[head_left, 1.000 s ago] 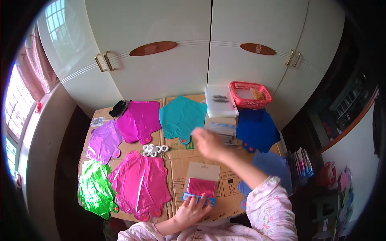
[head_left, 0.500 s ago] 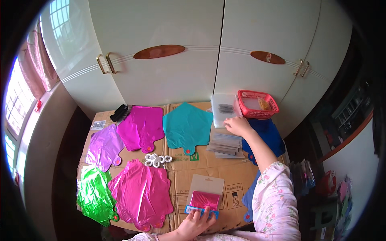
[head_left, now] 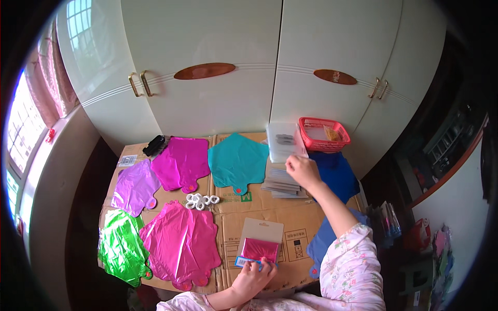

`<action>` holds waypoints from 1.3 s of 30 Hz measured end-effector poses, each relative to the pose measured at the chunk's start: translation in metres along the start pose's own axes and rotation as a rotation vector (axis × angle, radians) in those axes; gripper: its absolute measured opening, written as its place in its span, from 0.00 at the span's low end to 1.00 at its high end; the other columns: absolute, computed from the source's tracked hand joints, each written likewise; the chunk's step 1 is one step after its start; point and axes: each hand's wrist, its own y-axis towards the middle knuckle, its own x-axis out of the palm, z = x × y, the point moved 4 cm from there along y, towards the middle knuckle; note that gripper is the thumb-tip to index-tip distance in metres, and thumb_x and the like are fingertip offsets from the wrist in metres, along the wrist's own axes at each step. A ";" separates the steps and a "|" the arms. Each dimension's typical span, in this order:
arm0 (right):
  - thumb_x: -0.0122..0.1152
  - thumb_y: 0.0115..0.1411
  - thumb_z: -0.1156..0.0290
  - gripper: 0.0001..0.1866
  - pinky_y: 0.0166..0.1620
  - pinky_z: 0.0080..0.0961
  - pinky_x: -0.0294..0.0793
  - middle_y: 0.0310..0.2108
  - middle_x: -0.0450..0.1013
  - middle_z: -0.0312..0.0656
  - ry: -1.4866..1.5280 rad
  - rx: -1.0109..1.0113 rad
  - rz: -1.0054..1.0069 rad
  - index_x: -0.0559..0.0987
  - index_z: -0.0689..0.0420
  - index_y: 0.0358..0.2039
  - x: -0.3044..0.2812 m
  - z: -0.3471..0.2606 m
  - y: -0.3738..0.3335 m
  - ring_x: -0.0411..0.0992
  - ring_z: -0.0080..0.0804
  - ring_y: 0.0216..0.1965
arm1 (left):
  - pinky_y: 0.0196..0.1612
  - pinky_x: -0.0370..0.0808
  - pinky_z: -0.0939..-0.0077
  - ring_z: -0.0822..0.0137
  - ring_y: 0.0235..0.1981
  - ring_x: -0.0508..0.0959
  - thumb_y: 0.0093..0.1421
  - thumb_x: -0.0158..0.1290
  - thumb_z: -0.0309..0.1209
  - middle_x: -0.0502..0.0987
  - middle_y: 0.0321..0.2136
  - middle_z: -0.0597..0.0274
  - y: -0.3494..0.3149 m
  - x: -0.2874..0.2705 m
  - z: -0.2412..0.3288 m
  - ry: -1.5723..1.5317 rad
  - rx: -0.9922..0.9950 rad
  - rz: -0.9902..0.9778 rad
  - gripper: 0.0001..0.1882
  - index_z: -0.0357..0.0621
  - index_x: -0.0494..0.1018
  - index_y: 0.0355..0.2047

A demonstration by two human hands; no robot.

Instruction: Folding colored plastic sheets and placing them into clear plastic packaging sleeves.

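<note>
My left hand (head_left: 253, 276) is closed on the lower edge of a pale backing card (head_left: 264, 230). A folded pink foil balloon (head_left: 260, 250) lies on this card, above a blue strip (head_left: 240, 262). My right hand (head_left: 303, 171) has its fingers pinched together at the near edge of a stack of clear plastic bags (head_left: 284, 152). Whatever it pinches is too faint to make out. Under that hand lies a pile of grey cards (head_left: 282, 187).
Flat foil balloons lie around the cardboard surface (head_left: 223, 228): teal (head_left: 238, 160), magenta (head_left: 180, 163), lilac (head_left: 135, 189), green (head_left: 123, 246), pink (head_left: 181, 243) and blue (head_left: 334, 176). White ribbon rolls (head_left: 199, 201) sit mid-table. A red basket (head_left: 321, 142) stands far right, before white cupboards (head_left: 202, 103).
My right hand has drawn a little nearer, from over the clear bags to their near edge. My left hand stays on the card. The whole view has shifted slightly.
</note>
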 end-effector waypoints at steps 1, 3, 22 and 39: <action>0.57 0.50 0.71 0.04 0.26 0.35 0.73 0.18 0.72 0.40 -0.025 -0.060 0.020 0.71 0.54 0.22 -0.005 -0.013 -0.009 0.73 0.41 0.22 | 0.33 0.75 0.69 0.64 0.29 0.73 0.52 0.49 0.33 0.72 0.40 0.53 0.001 -0.002 -0.001 0.003 -0.001 -0.001 0.19 0.45 0.67 0.45; 0.57 0.48 0.73 0.05 0.25 0.32 0.73 0.16 0.70 0.38 -0.031 -0.183 0.023 0.70 0.54 0.20 -0.020 -0.045 -0.032 0.73 0.37 0.20 | 0.33 0.75 0.70 0.64 0.28 0.73 0.52 0.50 0.33 0.72 0.38 0.54 0.002 -0.003 -0.001 0.008 0.001 -0.001 0.19 0.44 0.67 0.44; 0.58 0.49 0.72 0.08 0.39 0.26 0.77 0.37 0.74 0.43 0.030 -0.235 -0.215 0.76 0.62 0.29 -0.011 -0.091 -0.136 0.72 0.35 0.39 | 0.22 0.75 0.76 0.69 0.23 0.73 0.47 0.53 0.30 0.75 0.35 0.66 -0.021 -0.011 -0.042 -0.231 -0.314 0.184 0.25 0.47 0.69 0.49; 0.58 0.54 0.70 0.03 0.33 0.32 0.75 0.25 0.72 0.37 0.236 0.072 -0.227 0.79 0.53 0.26 0.001 -0.093 -0.132 0.73 0.35 0.32 | 0.25 0.75 0.77 0.69 0.27 0.72 0.47 0.53 0.35 0.71 0.36 0.66 -0.023 -0.011 -0.030 -0.081 -0.011 0.116 0.22 0.53 0.70 0.45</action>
